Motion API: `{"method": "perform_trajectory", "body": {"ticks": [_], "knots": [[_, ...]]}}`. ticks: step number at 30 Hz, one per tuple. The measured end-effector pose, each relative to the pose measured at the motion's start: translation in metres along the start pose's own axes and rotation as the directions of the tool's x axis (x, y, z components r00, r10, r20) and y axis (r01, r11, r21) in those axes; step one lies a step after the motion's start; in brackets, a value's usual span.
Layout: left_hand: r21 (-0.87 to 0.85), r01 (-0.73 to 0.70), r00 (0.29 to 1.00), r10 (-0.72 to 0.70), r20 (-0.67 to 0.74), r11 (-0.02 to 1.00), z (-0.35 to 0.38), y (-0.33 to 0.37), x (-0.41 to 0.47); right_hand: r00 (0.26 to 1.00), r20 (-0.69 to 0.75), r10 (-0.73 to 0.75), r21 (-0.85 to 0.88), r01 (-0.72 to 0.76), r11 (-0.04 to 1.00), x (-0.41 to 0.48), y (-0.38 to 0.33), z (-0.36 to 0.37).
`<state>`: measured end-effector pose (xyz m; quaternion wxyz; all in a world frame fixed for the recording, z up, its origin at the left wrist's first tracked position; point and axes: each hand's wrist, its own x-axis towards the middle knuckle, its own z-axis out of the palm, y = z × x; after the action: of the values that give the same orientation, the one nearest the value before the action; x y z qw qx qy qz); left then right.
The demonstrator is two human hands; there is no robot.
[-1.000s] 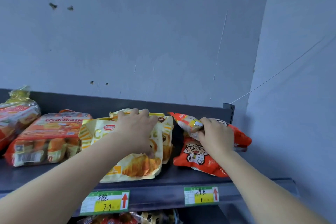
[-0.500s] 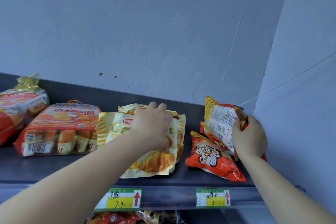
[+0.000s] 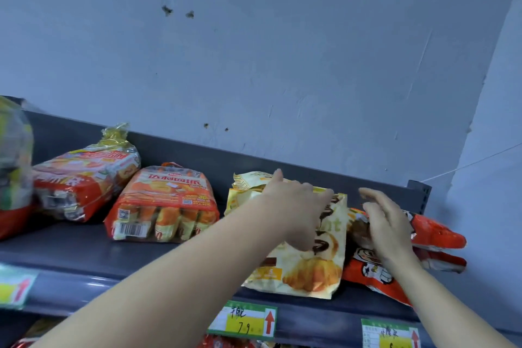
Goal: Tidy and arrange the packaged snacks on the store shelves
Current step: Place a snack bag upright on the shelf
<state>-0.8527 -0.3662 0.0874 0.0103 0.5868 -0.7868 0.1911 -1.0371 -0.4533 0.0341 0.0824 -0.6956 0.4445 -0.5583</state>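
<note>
Looking down from the head camera, the change is on the right. Half a second ago the right hand [image 3: 387,223] gripped a red-and-orange foil snack packet [image 3: 435,232] stood on end. Now that packet lies flat on top of its twin, the cartoon-faced red foil packet [image 3: 367,271], and the fingers [image 3: 370,195] are spread and nearly straight over it, holding nothing. That pair looks stacked, though the upper one sits skewed.

The left hand [image 3: 296,212] is still laid across the pale yellow croissant-print plastic bag [image 3: 310,271], thumb lifted and fingers draped over its face. Whether they pinch the film I cannot tell. The bag touches the red packets on its right.

Room is tight here. The bag's bottom corner overhangs the front lip of the dark grey metal shelf [image 3: 84,251], above the green-and-yellow price tag [image 3: 243,322], and the red packets poke past the shelf's end post [image 3: 419,195] toward the side wall. Bare shelf lies between the bag and the orange clear-wrapped cake multipack [image 3: 166,200] (the obvious place to shift things, I'd say).
</note>
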Motion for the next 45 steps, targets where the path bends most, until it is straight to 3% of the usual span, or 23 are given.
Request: {"method": "perform_trajectory", "body": {"ticks": [2, 4, 6, 7, 9, 12, 15, 17, 19, 20, 21, 23, 26, 29, 31, 33, 34, 36, 38, 41, 45], "knots": [[-0.034, 0.042, 0.996, -0.039, 0.086, 0.999, -0.008, -0.028, -0.009, 0.996, 0.025, -0.082, 0.086, 0.079, 0.993, 0.0, -0.025, 0.008], [-0.334, 0.143, 0.98, -0.086, 0.179, 0.932, -0.008, -0.059, -0.021, 0.958, 0.206, -0.201, 0.062, 0.192, 0.979, -0.004, -0.057, 0.019], [-0.707, 0.221, 0.975, -0.157, 0.156, 0.671, 0.004, -0.088, -0.028, 0.864, 0.423, -0.273, -0.093, 0.341, 0.936, -0.005, -0.09, 0.031], [-0.763, 0.251, 0.961, -0.247, 0.123, 0.596, 0.015, -0.102, -0.03, 0.807, 0.532, -0.257, -0.22, 0.425, 0.878, -0.004, -0.103, 0.037], [-0.641, 0.337, 0.928, -0.358, 0.102, 0.69, 0.044, -0.122, -0.036, 0.703, 0.701, -0.123, -0.393, 0.524, 0.755, -0.001, -0.122, 0.049], [-0.327, 0.31, 0.941, -0.239, 0.24, 0.892, 0.085, -0.134, -0.045, 0.63, 0.773, 0.073, -0.459, 0.475, 0.751, 0.01, -0.142, 0.058], [-0.15, 0.248, 0.946, -0.206, 0.251, 0.957, 0.09, -0.138, -0.051, 0.52, 0.823, 0.23, -0.503, 0.476, 0.722, 0.024, -0.169, 0.061], [-0.102, 0.24, 0.961, -0.222, 0.165, 0.965, 0.084, -0.139, -0.056, 0.529, 0.837, 0.141, -0.411, 0.438, 0.799, 0.031, -0.188, 0.075], [-0.12, 0.235, 0.971, -0.227, 0.073, 0.965, 0.085, -0.144, -0.063, 0.614, 0.789, 0.022, -0.3, 0.354, 0.886, 0.035, -0.193, 0.105], [-0.141, 0.235, 0.972, -0.231, 0.041, 0.962, 0.088, -0.147, -0.069, 0.635, 0.772, 0.024, -0.317, 0.352, 0.881, 0.036, -0.191, 0.122], [-0.163, 0.235, 0.972, -0.236, 0.017, 0.958, 0.092, -0.151, -0.074, 0.633, 0.772, 0.062, -0.375, 0.374, 0.848, 0.038, -0.187, 0.138], [-0.188, 0.238, 0.97, -0.244, -0.007, 0.953, 0.098, -0.157, -0.081, 0.559, 0.803, 0.207, -0.494, 0.431, 0.755, 0.044, -0.176, 0.161], [-0.17, 0.241, 0.969, -0.247, -0.015, 0.955, 0.104, -0.16, -0.082, 0.449, 0.78, 0.437, -0.626, 0.564, 0.539, 0.051, -0.166, 0.178], [-0.145, 0.254, 0.966, -0.259, -0.016, 0.956, 0.105, -0.159, -0.079, 0.472, 0.741, 0.478, -0.665, 0.615, 0.424, 0.058, -0.162, 0.185], [-0.106, 0.278, 0.957, -0.285, -0.05, 0.955, 0.106, -0.157, -0.077, 0.56, 0.696, 0.45, -0.716, 0.591, 0.372, 0.061, -0.155, 0.183], [-0.064, 0.311, 0.943, -0.316, -0.1, 0.948, 0.105, -0.154, -0.074, 0.655, 0.631, 0.416, -0.775, 0.517, 0.362, 0.062, -0.153, 0.18], [-0.056, 0.324, 0.936, -0.328, -0.129, 0.945, 0.104, -0.153, -0.072, 0.64, 0.641, 0.424, -0.768, 0.533, 0.355, 0.063, -0.149, 0.18], [-0.06, 0.339, 0.922, -0.344, -0.178, 0.939, 0.101, -0.152, -0.068, 0.544, 0.688, 0.481, -0.726, 0.53, 0.438, 0.06, -0.148, 0.179], [-0.1, 0.343, 0.911, -0.357, -0.208, 0.934, 0.098, -0.154, -0.065, 0.484, 0.695, 0.531, -0.711, 0.575, 0.406, 0.057, -0.148, 0.184], [-0.242, 0.334, 0.869, -0.397, -0.295, 0.911, 0.093, -0.165, -0.063, 0.51, 0.686, 0.519, -0.707, 0.633, 0.314, 0.06, -0.145, 0.193], [-0.532, 0.271, 0.75, -0.523, -0.405, 0.802, 0.084, -0.183, -0.069, 0.521, 0.688, 0.505, -0.717, 0.591, 0.368, 0.063, -0.146, 0.193]]}}
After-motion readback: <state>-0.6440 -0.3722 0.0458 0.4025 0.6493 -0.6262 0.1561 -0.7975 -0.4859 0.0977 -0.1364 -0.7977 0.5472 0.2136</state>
